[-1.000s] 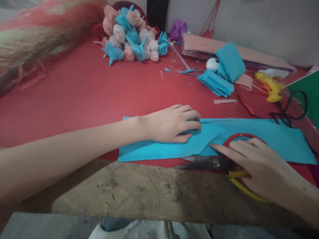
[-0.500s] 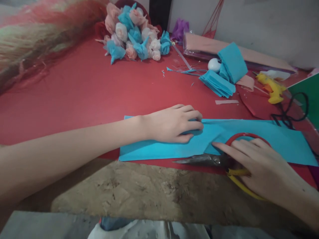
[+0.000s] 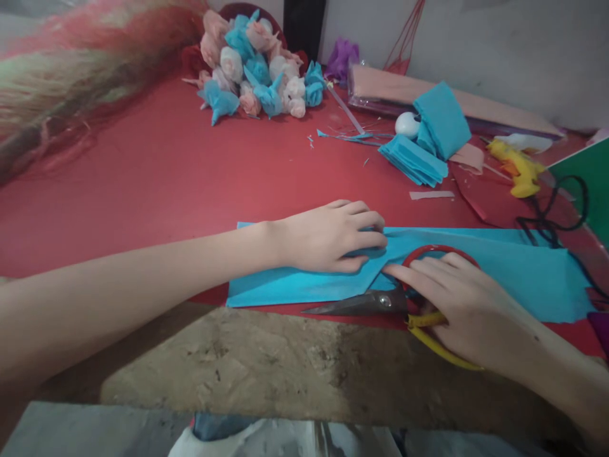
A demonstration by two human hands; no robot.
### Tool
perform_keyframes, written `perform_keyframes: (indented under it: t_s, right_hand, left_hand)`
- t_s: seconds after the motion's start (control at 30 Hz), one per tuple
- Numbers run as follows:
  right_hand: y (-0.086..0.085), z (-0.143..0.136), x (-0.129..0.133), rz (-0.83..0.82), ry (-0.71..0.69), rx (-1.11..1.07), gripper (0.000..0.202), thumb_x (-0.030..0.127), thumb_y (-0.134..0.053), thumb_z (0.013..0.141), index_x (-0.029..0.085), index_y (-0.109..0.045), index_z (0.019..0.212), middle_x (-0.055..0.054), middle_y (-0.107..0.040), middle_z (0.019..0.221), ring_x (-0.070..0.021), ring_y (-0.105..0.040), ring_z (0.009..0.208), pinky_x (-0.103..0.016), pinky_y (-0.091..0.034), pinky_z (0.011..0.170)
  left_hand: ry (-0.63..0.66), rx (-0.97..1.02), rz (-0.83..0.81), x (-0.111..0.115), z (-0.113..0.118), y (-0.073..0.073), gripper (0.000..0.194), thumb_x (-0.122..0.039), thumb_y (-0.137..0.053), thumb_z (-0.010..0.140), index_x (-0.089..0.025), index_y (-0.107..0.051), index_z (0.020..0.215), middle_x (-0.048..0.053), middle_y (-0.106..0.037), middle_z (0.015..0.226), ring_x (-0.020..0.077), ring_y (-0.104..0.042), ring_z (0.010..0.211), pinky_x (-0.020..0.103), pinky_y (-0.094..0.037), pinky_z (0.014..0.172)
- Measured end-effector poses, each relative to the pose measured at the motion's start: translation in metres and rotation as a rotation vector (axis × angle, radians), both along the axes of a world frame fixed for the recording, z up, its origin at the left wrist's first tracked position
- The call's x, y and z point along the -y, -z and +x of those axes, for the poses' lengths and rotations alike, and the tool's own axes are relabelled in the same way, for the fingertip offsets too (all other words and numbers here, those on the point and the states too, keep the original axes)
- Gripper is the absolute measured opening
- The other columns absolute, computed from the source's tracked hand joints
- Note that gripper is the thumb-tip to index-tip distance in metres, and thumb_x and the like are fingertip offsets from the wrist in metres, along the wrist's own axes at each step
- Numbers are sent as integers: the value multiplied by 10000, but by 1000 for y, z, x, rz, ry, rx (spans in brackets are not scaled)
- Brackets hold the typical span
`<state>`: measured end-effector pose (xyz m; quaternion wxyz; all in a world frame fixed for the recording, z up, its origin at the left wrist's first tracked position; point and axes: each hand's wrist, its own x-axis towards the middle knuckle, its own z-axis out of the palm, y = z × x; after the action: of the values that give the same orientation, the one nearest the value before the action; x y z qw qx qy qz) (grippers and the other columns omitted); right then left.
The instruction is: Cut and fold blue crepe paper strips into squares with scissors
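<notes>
A long strip of blue crepe paper (image 3: 285, 289) lies along the front of the red table. My left hand (image 3: 333, 236) rests palm down on it, fingers apart and slightly bent. In my right hand (image 3: 457, 295) is a pair of scissors (image 3: 366, 303) with one red and one yellow handle; the blades are closed and point left along the paper's near edge. The right index finger stretches forward onto the paper, which is creased and folded over between my hands. My right palm and thumb are mostly hidden.
Paper roses (image 3: 257, 66) are heaped at the back. Folded blue paper pieces (image 3: 413, 158), a white ball (image 3: 407, 125) and a yellow glue gun (image 3: 521, 168) with a black cord lie at right. Fringed material (image 3: 71, 82) fills the back left. A rough board edge (image 3: 228, 362) runs in front.
My right hand has slid left with the scissors, pushing the paper into a fold and drawing its right end inward. My left hand has stayed in place.
</notes>
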<state>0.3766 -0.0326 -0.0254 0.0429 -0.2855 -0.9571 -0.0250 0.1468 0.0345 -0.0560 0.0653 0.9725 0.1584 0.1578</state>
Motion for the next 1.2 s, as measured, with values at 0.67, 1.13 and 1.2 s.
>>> perform_keyframes:
  t_s: [0.67, 1.13, 1.2]
  right_hand:
    - [3, 4, 5, 58, -71, -76, 411, -16, -400, 583, 95, -526, 958, -73, -616, 694, -217, -536, 618, -331, -390, 599]
    - [1, -6, 12, 32, 32, 3, 342, 90, -452, 682, 98, -536, 1014, -74, -657, 825, -208, -566, 692, -323, -380, 643]
    - [0, -9, 11, 22, 32, 6, 336, 102, -459, 680, 102, -537, 1007, -72, -657, 830, -209, -563, 687, -326, -376, 639]
  left_hand:
    - [7, 4, 11, -1, 0, 1, 314, -283, -418, 915, -145, -581, 1146, 136, -554, 1226, 272, -509, 1048, 407, -418, 917]
    - [2, 6, 24, -1, 1, 2, 325, -288, -419, 913, -144, -578, 1157, 137, -552, 1225, 282, -507, 1049, 416, -420, 915]
    - [1, 2, 20, -1, 1, 2, 326, -290, -420, 913, -143, -578, 1158, 136, -552, 1225, 283, -507, 1050, 416, -420, 915]
